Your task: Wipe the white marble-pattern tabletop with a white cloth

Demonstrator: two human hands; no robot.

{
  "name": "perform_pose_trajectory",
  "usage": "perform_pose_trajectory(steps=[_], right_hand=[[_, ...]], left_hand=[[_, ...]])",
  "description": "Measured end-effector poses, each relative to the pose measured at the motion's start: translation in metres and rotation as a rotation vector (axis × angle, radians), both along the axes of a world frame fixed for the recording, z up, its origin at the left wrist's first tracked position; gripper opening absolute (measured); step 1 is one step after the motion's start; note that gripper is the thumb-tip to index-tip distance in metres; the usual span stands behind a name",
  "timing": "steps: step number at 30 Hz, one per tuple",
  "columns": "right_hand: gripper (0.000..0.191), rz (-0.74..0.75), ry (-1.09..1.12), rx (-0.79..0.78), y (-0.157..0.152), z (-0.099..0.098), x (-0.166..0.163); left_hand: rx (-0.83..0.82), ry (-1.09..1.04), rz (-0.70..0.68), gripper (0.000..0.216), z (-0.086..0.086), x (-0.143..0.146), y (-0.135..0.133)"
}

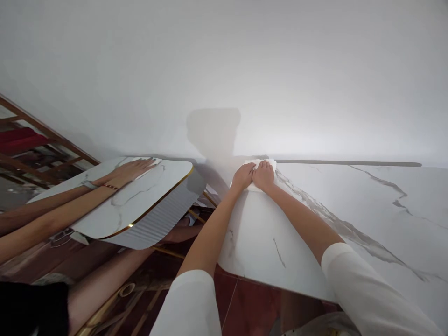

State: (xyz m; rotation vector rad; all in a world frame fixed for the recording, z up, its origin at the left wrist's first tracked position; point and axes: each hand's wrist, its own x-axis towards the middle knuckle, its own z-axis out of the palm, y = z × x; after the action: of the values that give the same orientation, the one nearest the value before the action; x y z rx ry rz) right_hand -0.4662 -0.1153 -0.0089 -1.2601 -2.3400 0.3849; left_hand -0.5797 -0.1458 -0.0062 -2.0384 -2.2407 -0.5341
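Both arms reach out to the far edge of a white marble-patterned tabletop [259, 224]. My left hand [244, 175] and my right hand [263, 174] lie side by side, thumbs close together, on a white cloth [272, 163]. Their fingers are bent over the cloth and press it against the top. Part of the cloth is hidden beneath the hands; whether it is fabric or paper I cannot tell.
At left, a co-worker's hands [135, 169] press a white cloth on another marble-patterned table [140, 200] with gold trim and a ribbed side. A white wall [297, 84] rises behind both tables. A wooden rack [45, 128] stands far left. Red tiles [241, 298] cover the floor.
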Motion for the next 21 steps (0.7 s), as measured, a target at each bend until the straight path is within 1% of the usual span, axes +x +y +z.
perform_pose_trajectory(steps=[4,9,13,18,21], right_hand=[[0.055,0.044,-0.007,0.033,0.028,-0.002,-0.001],[0.051,0.054,-0.019,0.032,0.051,-0.003,0.001],[0.048,0.062,-0.049,0.044,0.055,-0.004,0.011],[0.045,0.01,-0.048,0.072,0.054,-0.005,0.034],[0.047,0.005,-0.071,0.065,0.051,-0.003,0.042]], left_hand=[[-0.019,0.01,0.05,0.045,-0.001,0.0,0.022],[-0.034,0.023,0.05,0.045,0.001,0.002,0.043],[-0.065,0.055,0.062,0.042,-0.001,0.011,0.05],[0.012,0.109,-0.017,0.038,-0.007,0.031,0.054],[0.016,0.128,-0.032,0.04,-0.01,0.037,0.053]])
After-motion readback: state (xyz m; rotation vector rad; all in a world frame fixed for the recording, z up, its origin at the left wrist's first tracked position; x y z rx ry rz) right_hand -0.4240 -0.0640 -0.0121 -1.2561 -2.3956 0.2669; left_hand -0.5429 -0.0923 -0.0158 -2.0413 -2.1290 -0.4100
